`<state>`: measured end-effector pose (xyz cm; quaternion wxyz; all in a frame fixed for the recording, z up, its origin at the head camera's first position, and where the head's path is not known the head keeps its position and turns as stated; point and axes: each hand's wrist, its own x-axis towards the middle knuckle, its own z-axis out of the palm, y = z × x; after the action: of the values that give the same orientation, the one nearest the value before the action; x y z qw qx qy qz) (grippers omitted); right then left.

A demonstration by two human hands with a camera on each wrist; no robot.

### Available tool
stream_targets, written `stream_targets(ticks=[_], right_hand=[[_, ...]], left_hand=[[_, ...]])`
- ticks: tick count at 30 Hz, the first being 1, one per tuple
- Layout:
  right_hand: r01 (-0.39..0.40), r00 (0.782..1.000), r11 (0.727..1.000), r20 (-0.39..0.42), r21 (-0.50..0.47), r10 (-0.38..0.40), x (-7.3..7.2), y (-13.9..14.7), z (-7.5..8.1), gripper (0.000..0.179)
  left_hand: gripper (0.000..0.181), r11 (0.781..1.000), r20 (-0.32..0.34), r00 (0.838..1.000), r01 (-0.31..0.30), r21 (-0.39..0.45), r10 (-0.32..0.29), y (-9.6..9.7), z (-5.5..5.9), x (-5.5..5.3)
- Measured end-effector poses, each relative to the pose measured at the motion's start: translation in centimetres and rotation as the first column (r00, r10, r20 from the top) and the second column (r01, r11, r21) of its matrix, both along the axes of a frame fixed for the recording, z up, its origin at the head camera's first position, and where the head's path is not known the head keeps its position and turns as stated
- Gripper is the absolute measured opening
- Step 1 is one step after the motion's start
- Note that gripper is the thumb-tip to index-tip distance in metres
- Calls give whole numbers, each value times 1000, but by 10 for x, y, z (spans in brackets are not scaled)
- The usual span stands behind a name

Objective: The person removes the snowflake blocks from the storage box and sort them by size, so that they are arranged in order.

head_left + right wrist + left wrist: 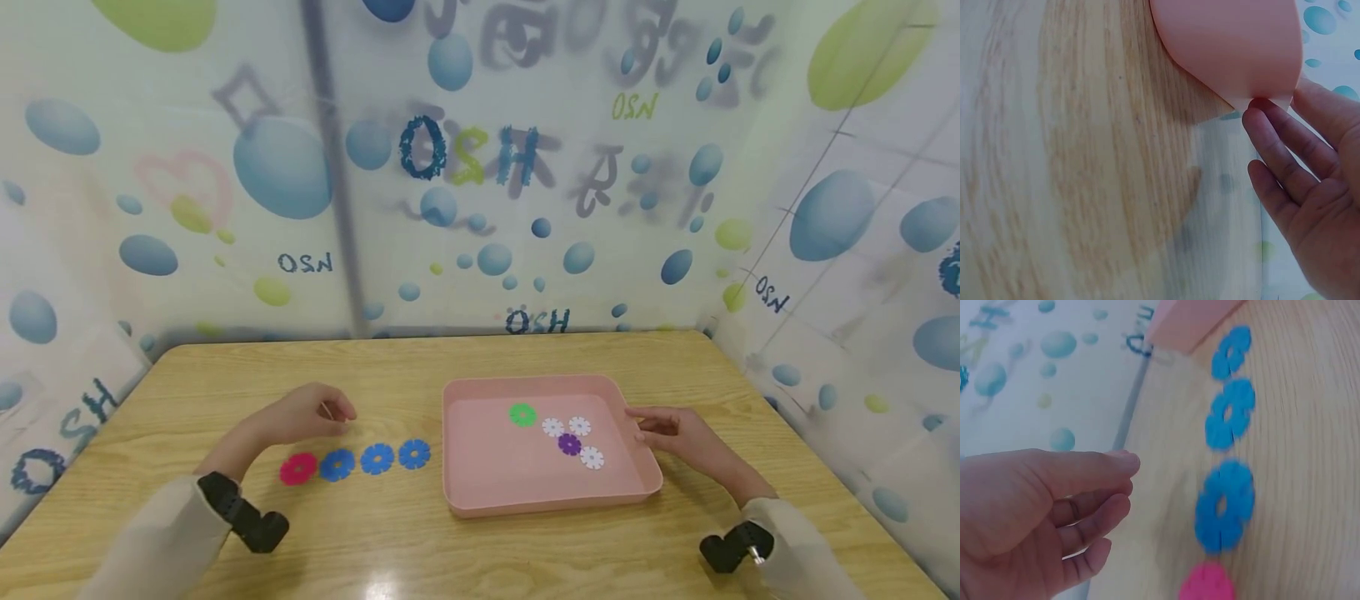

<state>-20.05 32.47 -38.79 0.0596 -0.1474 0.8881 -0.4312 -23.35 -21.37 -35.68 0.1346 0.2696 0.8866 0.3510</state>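
Over the table, my left hand (306,414) hovers with loosely curled fingers, thumb near the index finger and nothing between them. Below it lies a row of flower-shaped plastic discs: one pink-red disc (298,468) at the left end, then a blue disc (337,464), another blue disc (377,458) and a third blue disc (414,454). My right hand (678,435) pinches the right wall of a pink tray (495,500), its fingertips (1257,119) against the outer side. Inside the tray are a green disc (522,415), a purple disc (569,444) and three white discs (592,457).
The wooden table (360,533) runs back to a patterned curtain (480,208) with blue and green spots. More of this curtain hangs along both sides. The tray stands just right of the disc row.
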Motion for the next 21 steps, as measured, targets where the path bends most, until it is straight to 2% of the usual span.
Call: stream_targets(ticks=[12,21], right_hand=[[-8,1000,1000,3,-8,8,-2,1,0,45],[-16,1000,1000,0,-22,16,0,1,1,44]], left_hand=[[17,990,-23,993,115,84,-113,88,10,-17],[20,992,20,993,112,63,-114,139,9,-28]])
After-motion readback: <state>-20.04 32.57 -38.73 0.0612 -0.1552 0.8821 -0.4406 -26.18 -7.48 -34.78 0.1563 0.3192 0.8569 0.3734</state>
